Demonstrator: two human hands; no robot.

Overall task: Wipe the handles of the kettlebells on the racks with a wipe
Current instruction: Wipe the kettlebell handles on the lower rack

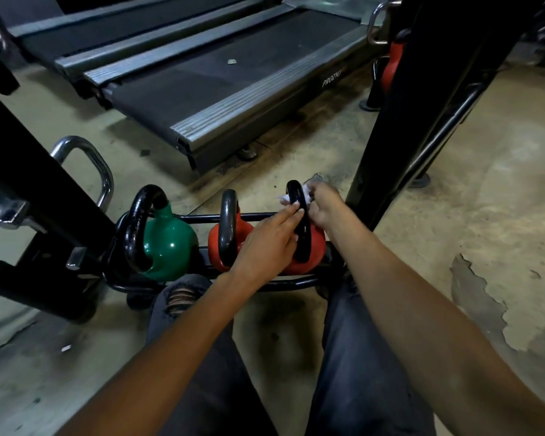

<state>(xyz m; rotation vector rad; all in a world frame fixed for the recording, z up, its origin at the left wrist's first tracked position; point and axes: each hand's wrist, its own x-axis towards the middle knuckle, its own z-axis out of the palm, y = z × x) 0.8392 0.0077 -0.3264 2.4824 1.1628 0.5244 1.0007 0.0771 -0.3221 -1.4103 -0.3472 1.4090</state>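
Three kettlebells sit in a row on a low black rack: a green one on the left, a red one in the middle and another red one on the right. Each has a black handle. My right hand grips a crumpled white wipe against the top of the right kettlebell's handle. My left hand rests on that handle's near side with its fingers laid along it.
A treadmill deck lies just behind the rack. Black rack uprights stand at the left and right. Another red kettlebell hangs on a far rack. My knees in dark jeans are below the rack.
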